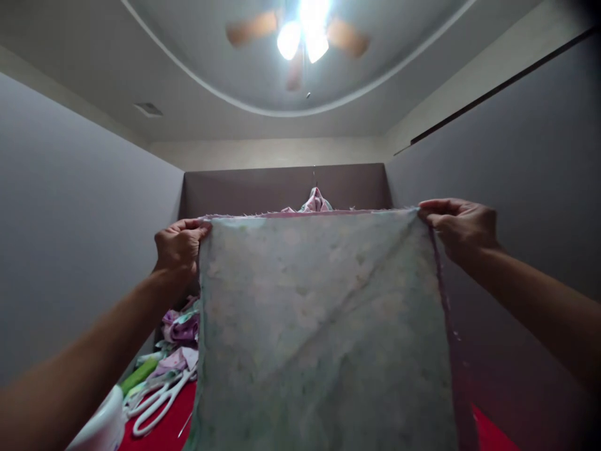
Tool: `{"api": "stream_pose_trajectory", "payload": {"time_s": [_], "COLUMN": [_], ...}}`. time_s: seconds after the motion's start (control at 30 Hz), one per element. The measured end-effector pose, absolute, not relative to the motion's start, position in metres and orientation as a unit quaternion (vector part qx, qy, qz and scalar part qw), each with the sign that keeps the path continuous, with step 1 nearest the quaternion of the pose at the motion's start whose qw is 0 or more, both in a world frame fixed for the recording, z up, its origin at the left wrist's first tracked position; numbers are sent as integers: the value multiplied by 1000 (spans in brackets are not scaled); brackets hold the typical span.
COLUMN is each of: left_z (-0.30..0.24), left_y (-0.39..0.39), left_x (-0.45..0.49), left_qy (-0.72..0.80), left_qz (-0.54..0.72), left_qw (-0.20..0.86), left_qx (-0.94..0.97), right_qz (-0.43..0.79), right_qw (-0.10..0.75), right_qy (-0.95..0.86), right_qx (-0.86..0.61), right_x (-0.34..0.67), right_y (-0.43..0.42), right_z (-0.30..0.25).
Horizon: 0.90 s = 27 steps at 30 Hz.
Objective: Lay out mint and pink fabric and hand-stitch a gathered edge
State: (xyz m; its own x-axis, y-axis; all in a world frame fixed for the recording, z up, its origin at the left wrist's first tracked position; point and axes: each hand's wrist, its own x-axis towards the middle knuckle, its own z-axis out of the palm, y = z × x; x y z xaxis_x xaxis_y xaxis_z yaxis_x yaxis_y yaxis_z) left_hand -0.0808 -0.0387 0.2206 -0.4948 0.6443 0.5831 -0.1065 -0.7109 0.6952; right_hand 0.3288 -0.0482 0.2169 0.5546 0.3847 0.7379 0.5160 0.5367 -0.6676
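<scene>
Left forearm [89, 351] and right forearm [539, 294] come closest, both bare, reaching up from the lower corners of view. Held up between them: a pale grey-green cloth [319, 332] with faint blotches, covering most of the middle. Left hand [181, 247] pinches its top left corner, thumb against bent fingers; right hand [462, 225] pinches the top right corner, fingers straighter. Top edge drawn nearly level, frayed, a pinkish edge showing behind it; the same tint runs down the right side. Soft diagonal crease from upper right towards lower left. Bottom edge out of view.

Below, a red surface [173, 418], its middle hidden by the cloth; another red patch shows at lower right. Towards its left edge: white container [101, 426], partly behind the left forearm. Just beside that, white-handled scissors [174, 391], blades not visible. Farther back along the same edge, a heap of fabric [183, 329], purple, pink and pale green, with a green object [139, 374] at its near side, identity unclear.

Beyond the cloth: bunched pink fabric [316, 200] before a grey partition [282, 188]. Overhead, a lit ceiling fan [253, 28], blades blurred.
</scene>
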Motion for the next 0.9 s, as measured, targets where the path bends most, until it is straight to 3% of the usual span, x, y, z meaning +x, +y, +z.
{"api": "stream_pose_trajectory", "payload": {"time_s": [0.53, 0.9], "left_z": [209, 209], "left_y": [-36, -34], "left_x": [-89, -88], "left_qy": [291, 286], "left_qz": [780, 766], "left_qw": [188, 224], "left_qx": [521, 530], "right_qz": [-63, -111], "right_qw": [700, 665], "right_qy": [-479, -520], "right_qx": [-527, -524], "right_x": [332, 334], "right_y": [-61, -68], "right_z": [201, 193]}}
